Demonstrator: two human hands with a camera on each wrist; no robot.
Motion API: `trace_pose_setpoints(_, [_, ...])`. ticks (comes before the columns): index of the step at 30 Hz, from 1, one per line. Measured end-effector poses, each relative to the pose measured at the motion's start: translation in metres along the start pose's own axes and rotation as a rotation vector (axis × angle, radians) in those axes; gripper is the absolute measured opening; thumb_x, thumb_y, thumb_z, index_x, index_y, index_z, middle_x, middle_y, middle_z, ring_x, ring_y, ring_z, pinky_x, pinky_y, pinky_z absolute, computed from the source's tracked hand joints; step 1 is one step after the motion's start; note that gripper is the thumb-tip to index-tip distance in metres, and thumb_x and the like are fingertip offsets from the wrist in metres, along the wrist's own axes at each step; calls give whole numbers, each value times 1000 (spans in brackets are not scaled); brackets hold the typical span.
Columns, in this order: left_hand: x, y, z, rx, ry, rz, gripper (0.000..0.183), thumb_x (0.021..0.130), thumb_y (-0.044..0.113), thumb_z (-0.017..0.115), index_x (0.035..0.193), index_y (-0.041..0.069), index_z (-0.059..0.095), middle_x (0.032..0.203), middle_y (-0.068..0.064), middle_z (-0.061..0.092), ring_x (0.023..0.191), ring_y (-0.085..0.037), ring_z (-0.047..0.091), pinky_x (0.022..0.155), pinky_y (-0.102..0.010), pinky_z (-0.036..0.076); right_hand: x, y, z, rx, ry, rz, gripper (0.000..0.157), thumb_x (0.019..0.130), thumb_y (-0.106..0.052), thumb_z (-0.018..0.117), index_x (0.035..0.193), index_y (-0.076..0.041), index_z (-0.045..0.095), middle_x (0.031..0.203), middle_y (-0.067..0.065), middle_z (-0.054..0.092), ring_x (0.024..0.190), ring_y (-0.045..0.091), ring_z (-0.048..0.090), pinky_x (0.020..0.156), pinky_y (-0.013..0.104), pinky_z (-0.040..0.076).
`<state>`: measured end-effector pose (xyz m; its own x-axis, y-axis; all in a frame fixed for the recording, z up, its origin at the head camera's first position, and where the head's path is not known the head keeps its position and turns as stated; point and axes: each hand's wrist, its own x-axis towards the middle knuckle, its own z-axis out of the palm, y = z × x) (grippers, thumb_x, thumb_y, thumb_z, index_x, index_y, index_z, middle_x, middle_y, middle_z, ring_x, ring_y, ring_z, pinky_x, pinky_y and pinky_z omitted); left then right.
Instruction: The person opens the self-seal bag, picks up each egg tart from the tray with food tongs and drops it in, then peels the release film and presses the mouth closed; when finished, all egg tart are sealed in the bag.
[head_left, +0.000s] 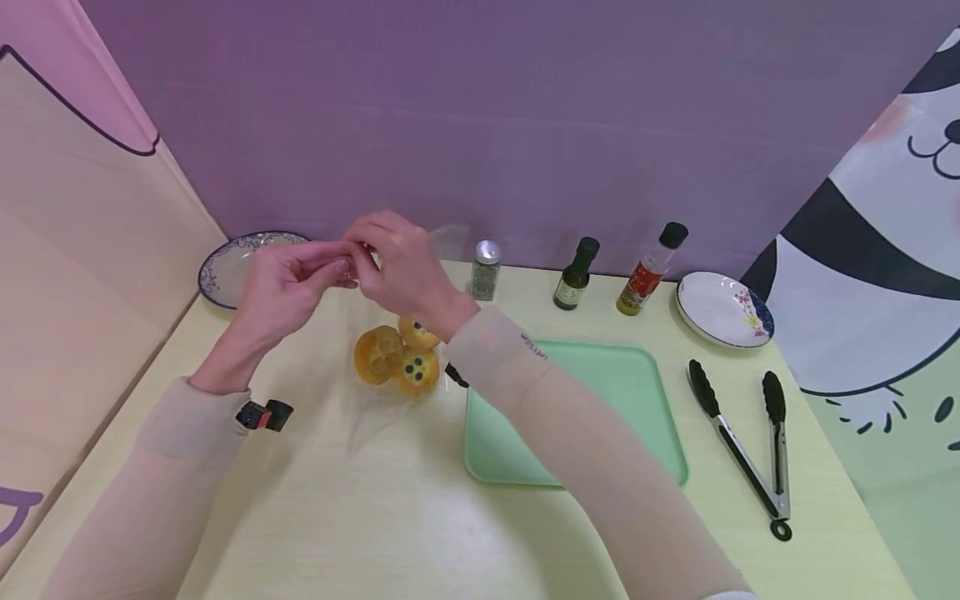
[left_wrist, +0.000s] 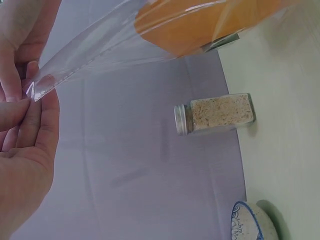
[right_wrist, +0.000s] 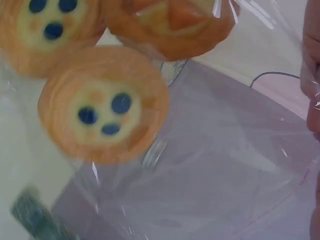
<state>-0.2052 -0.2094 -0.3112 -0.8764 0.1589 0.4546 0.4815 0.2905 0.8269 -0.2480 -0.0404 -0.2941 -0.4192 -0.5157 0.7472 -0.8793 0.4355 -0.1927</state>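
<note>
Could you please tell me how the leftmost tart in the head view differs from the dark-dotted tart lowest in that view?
Topping: the leftmost tart shows orange pieces and no dark dots, while the lowest tart carries three dark, round pieces.
Filling: the leftmost tart looks mostly orange-brown; the lowest tart looks pale yellow.
Both are round, with golden-orange rims, inside the clear bag.

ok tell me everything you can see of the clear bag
The clear bag looks like thin, glossy, see-through plastic, creased, with a faint reddish line near one edge. Three tarts show inside. The left hand and right hand pinch its edge, left of the green tray; whether its base touches the table is unclear.
</note>
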Motion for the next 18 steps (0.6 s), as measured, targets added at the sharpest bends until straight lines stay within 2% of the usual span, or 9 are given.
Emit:
trace_pose_setpoints(5, [1,1,0,25,4,15,27,89,1,61,115,-3,64,95,1,72,76,-8,69,68,-18,55,3,0,1,194,-9,205,14,89,-11,59,87,-8,72,87,0,69,72,5,55,64,11,45])
trace_pose_setpoints(9, [3,1,0,28,7,12,26,89,2,61,115,-3,65,92,-1,73,76,-8,70,68,-19,55,5,-1,-1,251,-24,328,13,88,-13,61,85,-12,74,85,-3,69,68,4,53,62,14,44])
trace_pose_setpoints(18, [3,3,0,77,25,8,25,89,4,61,113,2,67,90,0,73,74,-7,69,62,-17,54,7,-5,-3,310,-35,473,10,88,-16,64,87,-14,74,81,-6,66,68,6,54,60,16,44])
